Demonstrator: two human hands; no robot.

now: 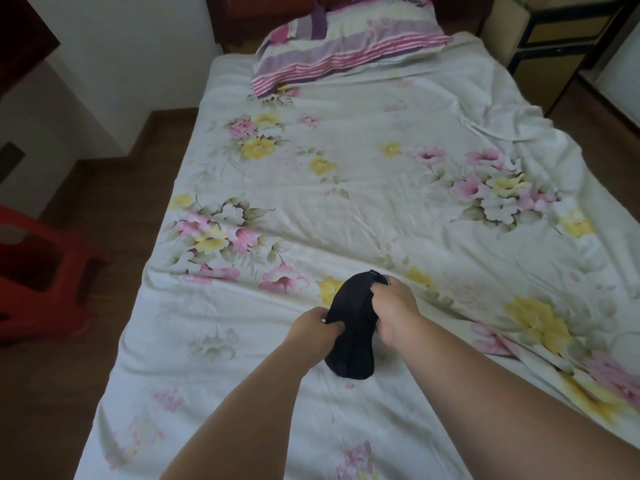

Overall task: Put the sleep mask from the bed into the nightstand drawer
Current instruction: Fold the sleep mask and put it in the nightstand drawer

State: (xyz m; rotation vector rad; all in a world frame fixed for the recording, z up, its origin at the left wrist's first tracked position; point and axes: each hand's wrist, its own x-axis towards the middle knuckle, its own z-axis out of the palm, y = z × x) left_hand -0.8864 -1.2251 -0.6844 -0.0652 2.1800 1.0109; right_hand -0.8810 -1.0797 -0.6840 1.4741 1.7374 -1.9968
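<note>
A black sleep mask (353,323) hangs lengthwise between my two hands just above the near part of the bed (346,188). My left hand (317,329) pinches its left edge near the middle. My right hand (394,310) grips its upper right edge, where a strap with a small buckle shows. The mask's lower end droops toward the floral sheet. A dark nightstand (554,39) with pale drawer fronts stands at the far right beside the head of the bed; its drawers look shut.
A striped pink and purple pillow (346,43) lies at the head of the bed. A red plastic stool (41,271) stands on the wooden floor (104,209) left of the bed. White walls rise at the far left.
</note>
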